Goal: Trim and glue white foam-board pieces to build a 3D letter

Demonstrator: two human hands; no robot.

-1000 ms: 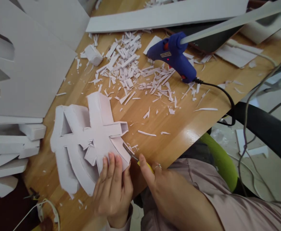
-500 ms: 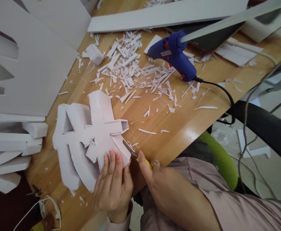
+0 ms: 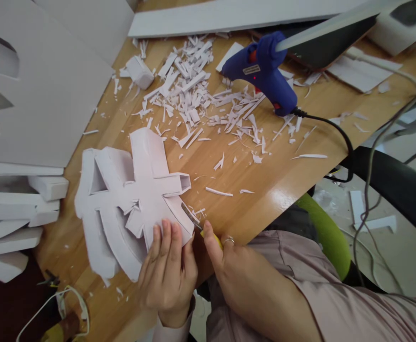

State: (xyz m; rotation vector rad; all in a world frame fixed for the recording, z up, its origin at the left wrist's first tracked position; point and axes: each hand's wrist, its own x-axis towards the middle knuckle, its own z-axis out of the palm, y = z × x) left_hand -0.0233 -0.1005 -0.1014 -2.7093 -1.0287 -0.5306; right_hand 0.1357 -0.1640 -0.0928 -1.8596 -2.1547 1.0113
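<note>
A white foam-board shape point(image 3: 147, 190) with several branching arms lies on the wooden table point(image 3: 275, 175). My left hand point(image 3: 168, 270) presses on its near end, fingers stretched out flat. Beside that end, my right hand point(image 3: 225, 256) is wrapped round the yellow handle of a cutter knife point(image 3: 208, 233), most of the handle hidden in the palm. The knife's dark blade point(image 3: 191, 214) lies along the shape's curved right edge. A small hollow arm point(image 3: 184, 183) sticks out to the right, above the blade.
White scraps point(image 3: 190, 85) are piled beyond the shape. A blue glue gun point(image 3: 265, 73) with a black cord stands at the back right. Large white boards point(image 3: 51, 85) and cut pieces point(image 3: 12, 209) occupy the left. A green-edged chair point(image 3: 324, 232) is at the right.
The camera view has shifted slightly. Both hands stay at the shape, and the blade remains beside its curved edge with little visible movement.
</note>
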